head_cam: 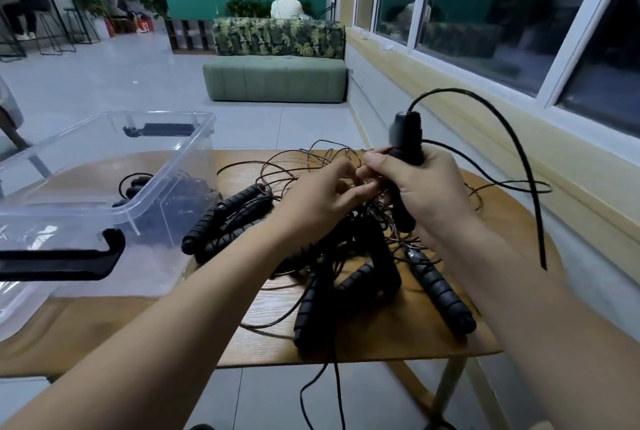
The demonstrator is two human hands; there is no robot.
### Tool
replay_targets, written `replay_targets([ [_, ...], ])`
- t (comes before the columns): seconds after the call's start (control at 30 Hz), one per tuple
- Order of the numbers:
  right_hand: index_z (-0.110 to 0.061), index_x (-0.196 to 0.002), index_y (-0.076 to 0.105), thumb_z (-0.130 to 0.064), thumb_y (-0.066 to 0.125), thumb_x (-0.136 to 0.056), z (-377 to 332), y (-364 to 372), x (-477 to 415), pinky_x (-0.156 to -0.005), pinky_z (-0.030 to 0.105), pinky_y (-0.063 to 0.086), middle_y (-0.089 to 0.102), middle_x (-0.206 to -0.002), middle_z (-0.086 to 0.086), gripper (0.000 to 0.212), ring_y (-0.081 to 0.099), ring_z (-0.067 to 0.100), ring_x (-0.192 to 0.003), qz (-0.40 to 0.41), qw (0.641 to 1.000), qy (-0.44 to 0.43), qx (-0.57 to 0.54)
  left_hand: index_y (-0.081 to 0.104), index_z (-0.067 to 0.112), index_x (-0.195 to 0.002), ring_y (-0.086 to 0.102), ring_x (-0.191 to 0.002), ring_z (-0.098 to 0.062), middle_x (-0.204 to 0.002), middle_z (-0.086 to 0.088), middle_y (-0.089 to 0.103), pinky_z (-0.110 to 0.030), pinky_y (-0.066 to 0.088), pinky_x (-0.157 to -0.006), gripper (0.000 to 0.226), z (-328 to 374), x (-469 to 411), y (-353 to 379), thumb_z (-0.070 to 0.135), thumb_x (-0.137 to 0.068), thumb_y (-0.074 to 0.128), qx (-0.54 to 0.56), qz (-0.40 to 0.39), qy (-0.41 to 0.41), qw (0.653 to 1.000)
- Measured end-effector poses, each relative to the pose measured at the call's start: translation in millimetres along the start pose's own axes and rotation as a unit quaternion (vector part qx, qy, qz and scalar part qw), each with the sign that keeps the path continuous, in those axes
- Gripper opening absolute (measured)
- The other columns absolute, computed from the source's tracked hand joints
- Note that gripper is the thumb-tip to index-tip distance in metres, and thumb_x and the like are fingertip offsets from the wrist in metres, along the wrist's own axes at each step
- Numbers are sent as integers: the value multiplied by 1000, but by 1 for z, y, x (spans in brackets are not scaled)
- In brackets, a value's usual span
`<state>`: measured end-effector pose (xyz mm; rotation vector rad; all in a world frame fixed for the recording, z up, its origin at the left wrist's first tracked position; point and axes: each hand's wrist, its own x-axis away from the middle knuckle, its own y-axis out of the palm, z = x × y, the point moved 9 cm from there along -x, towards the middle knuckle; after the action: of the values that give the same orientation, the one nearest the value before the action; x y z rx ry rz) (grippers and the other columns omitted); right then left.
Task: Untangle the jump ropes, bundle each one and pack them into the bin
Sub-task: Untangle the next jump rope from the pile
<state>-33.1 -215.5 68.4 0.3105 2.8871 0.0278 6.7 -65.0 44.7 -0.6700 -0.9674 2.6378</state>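
Wooden surface [381, 343] fills the lower view, a clear plastic bin [187, 152] at 9 o'clock, apparently with a rope already inside. At centre lies the tangle of jump ropes [346, 256]. Untangling is in hand. Both hands meet above the heap: the right hand [426, 190] clamps a smooth black handle [405, 138] upright, its cord [457, 90] arcing toward 3 o'clock. The left hand [318, 197] reaches into the strands; whether it pinches one I cannot tell. Next, that cord needs drawing free.
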Motion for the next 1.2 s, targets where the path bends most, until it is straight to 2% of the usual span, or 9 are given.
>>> replay_targets([
  [0.17,-3,-104,74,-15,76,-99,-9,-19,-8,-53,24,49,82,-92,12,13,72,16,-66,23,1000,-2,-17,39,35,-124,71,-90,-3,-97,14,75,-32,57,-83,73,4,14,5,79,-77,73,-23,-38,-16,999],
  [0.37,-11,-99,70,-15,76,-98,-7,-40,-15,-53,27,46,82,-94,13,7,69,18,-65,67,997,2,-43,59,31,-93,64,-83,-11,-86,13,69,-37,56,-78,30,9,13,9,51,-85,79,-136,-70,34,988],
  [0.5,-12,-105,71,-17,76,-99,-7,-57,-19,-52,25,46,82,-92,9,10,68,14,-64,92,994,6,-55,74,30,-97,58,-79,-9,-77,19,63,-22,45,-66,5,11,2,-20,34,-95,72,-157,-14,66,985],
  [0.57,-11,-107,71,-18,76,-98,-6,-62,-19,-51,24,46,82,-92,9,13,67,13,-63,97,994,8,-52,71,33,-91,52,-71,-12,-71,19,58,-22,36,-59,8,4,-6,-34,31,-99,70,-147,6,50,988],
  [0.67,-13,-101,71,-18,76,-98,-7,-65,-17,-51,25,47,82,-93,11,8,67,14,-64,97,994,8,-48,72,28,-92,56,-65,-13,-68,13,61,-26,40,-58,10,-10,-21,-58,27,-101,68,-135,68,14,988],
  [0.77,-12,-97,72,-17,76,-99,-11,-68,-13,-54,27,48,82,-92,12,6,66,15,-64,100,994,-4,-42,74,20,-95,62,-64,-13,-77,6,69,-18,42,-54,8,-21,-43,-83,21,-101,69,-69,141,-31,987],
  [0.93,-6,-102,75,-21,78,-98,-17,-67,-11,-61,32,49,82,-93,12,15,67,17,-64,100,994,-20,-42,72,13,-102,76,-72,-25,-88,-8,75,-42,65,-66,8,-40,-80,-126,20,-99,68,-2,242,-96,965],
  [1.1,-4,-102,73,-19,78,-98,-18,-58,-8,-59,30,50,82,-91,13,16,67,17,-64,88,995,-23,-42,52,16,-145,73,-94,-25,-96,0,74,-40,61,-86,64,-52,-88,-104,8,-87,78,-54,145,-146,977],
  [1.2,-6,-99,74,-19,79,-97,-16,-51,-8,-63,36,50,82,-91,13,15,68,20,-66,77,996,-19,-41,55,19,-145,68,-106,-21,-108,2,71,-36,57,-91,65,-54,-75,-88,5,-86,79,-50,124,-138,981],
])
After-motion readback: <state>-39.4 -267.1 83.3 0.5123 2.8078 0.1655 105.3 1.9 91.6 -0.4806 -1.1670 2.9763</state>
